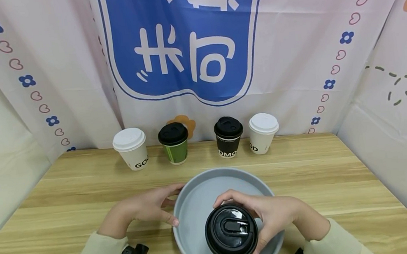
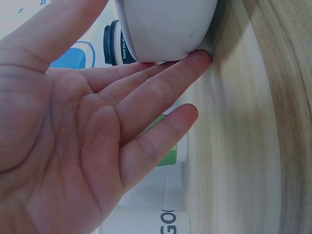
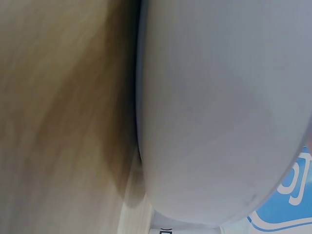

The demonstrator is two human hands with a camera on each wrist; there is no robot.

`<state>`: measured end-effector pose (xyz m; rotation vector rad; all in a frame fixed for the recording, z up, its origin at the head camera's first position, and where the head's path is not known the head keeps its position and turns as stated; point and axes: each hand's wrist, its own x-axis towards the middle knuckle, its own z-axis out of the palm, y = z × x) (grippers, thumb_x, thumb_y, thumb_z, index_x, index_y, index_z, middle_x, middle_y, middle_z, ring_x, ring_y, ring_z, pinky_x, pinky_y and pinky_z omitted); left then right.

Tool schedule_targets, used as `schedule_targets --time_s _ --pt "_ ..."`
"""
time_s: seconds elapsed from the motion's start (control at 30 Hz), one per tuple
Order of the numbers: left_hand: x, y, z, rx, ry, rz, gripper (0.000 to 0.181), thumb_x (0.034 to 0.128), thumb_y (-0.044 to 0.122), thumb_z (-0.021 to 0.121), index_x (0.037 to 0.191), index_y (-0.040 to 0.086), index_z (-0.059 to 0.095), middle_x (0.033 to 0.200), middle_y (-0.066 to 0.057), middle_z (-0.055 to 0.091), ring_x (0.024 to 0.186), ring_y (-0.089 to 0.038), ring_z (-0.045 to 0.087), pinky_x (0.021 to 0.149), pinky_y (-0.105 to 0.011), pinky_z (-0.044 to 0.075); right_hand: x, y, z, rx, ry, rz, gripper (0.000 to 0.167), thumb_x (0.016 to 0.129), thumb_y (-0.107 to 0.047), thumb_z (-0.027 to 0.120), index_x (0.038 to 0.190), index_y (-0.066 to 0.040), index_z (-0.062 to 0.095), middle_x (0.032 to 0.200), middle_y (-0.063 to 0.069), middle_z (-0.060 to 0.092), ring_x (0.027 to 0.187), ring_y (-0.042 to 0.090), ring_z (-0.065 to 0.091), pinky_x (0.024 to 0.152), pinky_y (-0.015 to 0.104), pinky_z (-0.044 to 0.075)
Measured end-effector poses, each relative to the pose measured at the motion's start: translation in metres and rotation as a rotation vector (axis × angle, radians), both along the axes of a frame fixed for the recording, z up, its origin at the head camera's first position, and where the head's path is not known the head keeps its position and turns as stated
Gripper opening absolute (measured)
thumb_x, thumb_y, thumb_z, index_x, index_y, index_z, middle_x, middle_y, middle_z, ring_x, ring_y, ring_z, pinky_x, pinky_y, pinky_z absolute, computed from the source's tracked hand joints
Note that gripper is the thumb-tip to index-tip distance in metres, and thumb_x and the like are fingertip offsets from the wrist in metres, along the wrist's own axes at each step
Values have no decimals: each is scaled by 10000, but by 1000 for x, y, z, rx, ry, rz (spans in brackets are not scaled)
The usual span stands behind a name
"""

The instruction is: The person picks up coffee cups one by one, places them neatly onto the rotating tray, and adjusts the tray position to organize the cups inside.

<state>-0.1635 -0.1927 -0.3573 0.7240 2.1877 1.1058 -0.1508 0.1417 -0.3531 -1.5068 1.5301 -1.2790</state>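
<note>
A round grey tray point(image 1: 196, 235) lies on the wooden table; its pale outer wall point(image 2: 168, 29) fills the top of the left wrist view and its side point(image 3: 219, 107) most of the right wrist view. Over the tray's front right part, the right hand point(image 1: 268, 215) grips a cup with a glossy black lid point(image 1: 231, 232), fingers and thumb round its side. Whether the cup's base touches the tray is hidden. The left hand point(image 1: 149, 209) is at the tray's left edge, its extended fingers point(image 2: 161, 92) against the outer wall and its thumb at the rim.
Along the table's back stand a white-lidded cup point(image 1: 131, 149), a green cup with a black lid point(image 1: 174, 143), a black cup point(image 1: 228, 136) and another white-lidded cup point(image 1: 263, 133). A printed cloth point(image 1: 292, 51) hangs behind them. The wooden table point(image 1: 65, 191) extends to both sides.
</note>
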Motion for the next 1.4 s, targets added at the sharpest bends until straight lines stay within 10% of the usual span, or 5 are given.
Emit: schedule_targets --time_s 0.7,1.4 --pt "-1 -1 1 17 0 -5 985 813 212 810 1562 -6 208 1590 -276 270 1377 -505 411 1111 -548 416 -10 19 9 90 -11 -36 998 855 -267 792 1578 -100 125 1559 148 351 1459 246 371 1192 378 354" --pt "1 -1 2 10 -21 10 996 802 205 811 1570 18 205 1598 -261 266 1379 -498 414 1108 -542 424 -32 66 22 -4 116 -343 864 830 47 709 1548 -29 235 1450 256 474 1346 338 500 1133 339 411"
